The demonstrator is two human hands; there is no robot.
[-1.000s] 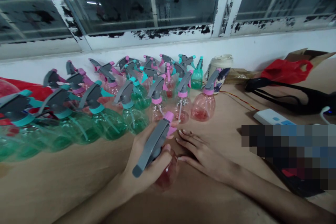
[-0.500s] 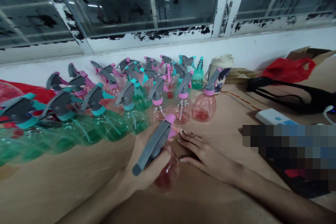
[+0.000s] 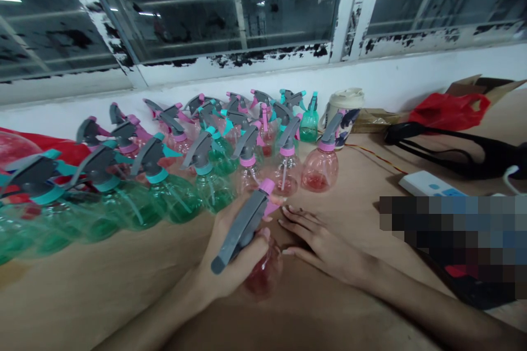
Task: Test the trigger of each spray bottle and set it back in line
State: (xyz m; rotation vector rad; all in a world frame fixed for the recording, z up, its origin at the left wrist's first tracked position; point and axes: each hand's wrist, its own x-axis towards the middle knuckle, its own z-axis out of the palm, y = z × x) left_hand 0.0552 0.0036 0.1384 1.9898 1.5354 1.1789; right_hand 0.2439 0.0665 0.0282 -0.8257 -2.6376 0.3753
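My left hand [image 3: 236, 252] is wrapped round the neck of a pink spray bottle [image 3: 263, 274] with a grey and pink trigger head. Red liquid shows through its clear body, and its base seems to stand on the table, tilted little if at all. To the right of it, my right hand [image 3: 319, 238] lies on the tabletop with fingers stretched and apart, holding nothing. Its fingertips are close to the bottle; whether they touch it I cannot tell. Just beyond the hands stand another pink spray bottle [image 3: 321, 170] and a green spray bottle [image 3: 212, 186].
Several more pink and green spray bottles crowd the wooden table [image 3: 135, 274] to the left and back. A white cup [image 3: 346, 101] stands by the wall. At right lie a red plastic bag [image 3: 450, 112], a black strapped object [image 3: 473, 145] and a white device [image 3: 428, 182].
The view has shifted very slightly. My left hand keeps its hold on the spray bottle, and my right hand rests in the same place.
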